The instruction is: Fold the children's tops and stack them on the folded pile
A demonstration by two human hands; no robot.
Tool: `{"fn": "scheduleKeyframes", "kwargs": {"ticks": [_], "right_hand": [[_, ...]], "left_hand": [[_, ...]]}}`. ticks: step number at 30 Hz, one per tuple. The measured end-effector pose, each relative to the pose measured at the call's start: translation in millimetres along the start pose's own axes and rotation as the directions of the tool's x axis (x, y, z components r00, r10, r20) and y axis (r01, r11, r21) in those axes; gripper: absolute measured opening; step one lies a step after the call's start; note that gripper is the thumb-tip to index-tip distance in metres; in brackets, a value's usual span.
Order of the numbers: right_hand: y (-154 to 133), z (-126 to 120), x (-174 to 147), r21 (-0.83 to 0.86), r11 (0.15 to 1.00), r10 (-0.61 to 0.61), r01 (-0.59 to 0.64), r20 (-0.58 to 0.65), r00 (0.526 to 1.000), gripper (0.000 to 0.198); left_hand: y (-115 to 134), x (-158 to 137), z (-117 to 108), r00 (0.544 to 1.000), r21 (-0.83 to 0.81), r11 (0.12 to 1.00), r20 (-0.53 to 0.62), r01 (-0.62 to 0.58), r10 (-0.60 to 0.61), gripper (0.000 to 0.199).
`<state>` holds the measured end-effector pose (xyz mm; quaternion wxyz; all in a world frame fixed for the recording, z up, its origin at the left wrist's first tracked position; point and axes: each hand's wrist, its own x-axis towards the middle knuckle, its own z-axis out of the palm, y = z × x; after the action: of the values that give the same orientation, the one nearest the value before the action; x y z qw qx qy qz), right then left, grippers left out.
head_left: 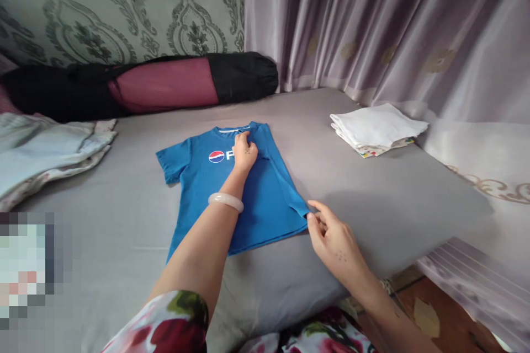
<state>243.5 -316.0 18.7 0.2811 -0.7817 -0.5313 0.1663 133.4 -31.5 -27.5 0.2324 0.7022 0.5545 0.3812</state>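
Observation:
A blue T-shirt point(207, 198) with a round red, white and blue logo lies on the grey bed sheet, its collar away from me. Its right side is turned inward in a long narrow fold, while the left sleeve sticks out flat. My left hand point(245, 151), wearing a pale bangle on the wrist, is closed on the cloth just below the collar and covers part of the printed lettering. At the lower right corner of the hem, my right hand point(333, 237) pinches the folded edge between thumb and fingers.
Folded white cloths point(379, 126) are stacked at the right. Pale folded clothes point(45, 149) lie at the far left. A long black and maroon bag point(165, 85) rests along the wall. Purple curtains point(372, 22) hang behind the bed's right side. A blurred patch covers the lower left.

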Motion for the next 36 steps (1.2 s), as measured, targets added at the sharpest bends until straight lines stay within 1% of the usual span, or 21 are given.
{"fn": "scheduleKeyframes", "kwargs": {"ticks": [2,4,6,8,11,13,15,17,19,21,24,26,28,31,33,34,36], "right_hand": [[-2,-1,-4,0.006,1.000,0.003,-0.003,0.022,1.000,0.047],[-6,-1,-6,-0.067,0.998,-0.006,0.008,0.031,1.000,0.056],[-12,2,-6,-0.172,0.985,0.005,-0.003,0.010,1.000,0.061],[-18,6,-3,-0.258,0.965,0.038,-0.045,-0.035,0.999,0.059],[-24,10,0,-0.321,0.944,0.066,-0.080,-0.055,0.996,0.055],[-25,10,0,-0.334,0.941,0.044,-0.048,-0.021,0.999,0.059],[-25,9,-1,-0.337,0.942,0.005,-0.003,0.006,1.000,0.062],[-24,8,-1,-0.329,0.944,-0.022,0.020,-0.004,1.000,0.054],[-20,9,1,-0.309,0.951,-0.024,0.008,-0.049,0.998,0.043],[-16,11,4,-0.276,0.961,-0.021,-0.009,-0.105,0.994,0.038],[-11,14,7,-0.214,0.977,-0.022,-0.012,-0.156,0.988,0.039],[-10,14,7,-0.198,0.980,-0.003,-0.029,-0.155,0.988,0.040],[-12,12,5,-0.218,0.976,0.002,-0.027,-0.114,0.994,0.044],[-18,9,3,-0.250,0.968,-0.023,0.020,-0.009,1.000,0.056],[-21,9,3,-0.254,0.967,-0.021,0.025,0.017,1.000,0.058],[-22,11,3,-0.260,0.966,-0.012,0.011,-0.002,1.000,0.056],[-22,15,4,-0.271,0.962,-0.003,-0.022,-0.090,0.996,0.046]], "left_hand": [[0,0,0,1.000,-0.001,1.000,0.000,0.011,-0.011,0.048],[1,0,-1,1.000,0.002,1.000,0.003,0.018,-0.018,0.048],[3,-2,-2,1.000,0.025,1.000,0.020,0.011,-0.011,0.045],[7,-6,-3,0.999,0.090,0.996,0.050,-0.016,0.011,0.044],[15,-12,-4,0.990,0.240,0.966,0.119,-0.099,0.072,0.060],[18,-16,-4,0.980,0.322,0.934,0.171,-0.154,0.103,0.066],[20,-17,-3,0.972,0.367,0.912,0.205,-0.183,0.113,0.065],[20,-18,-2,0.971,0.372,0.909,0.210,-0.189,0.116,0.063],[18,-17,-1,0.971,0.350,0.917,0.203,-0.191,0.125,0.061],[17,-16,0,0.970,0.329,0.923,0.200,-0.198,0.137,0.060],[15,-16,1,0.968,0.319,0.923,0.198,-0.213,0.154,0.057],[15,-16,2,0.968,0.316,0.924,0.195,-0.217,0.160,0.056],[16,-17,2,0.967,0.307,0.926,0.191,-0.220,0.166,0.055],[16,-18,1,0.967,0.303,0.926,0.187,-0.226,0.175,0.058],[16,-18,1,0.966,0.306,0.924,0.187,-0.229,0.178,0.060],[16,-18,1,0.965,0.306,0.923,0.189,-0.231,0.179,0.061],[15,-17,1,0.963,0.305,0.922,0.197,-0.237,0.183,0.062]]}}
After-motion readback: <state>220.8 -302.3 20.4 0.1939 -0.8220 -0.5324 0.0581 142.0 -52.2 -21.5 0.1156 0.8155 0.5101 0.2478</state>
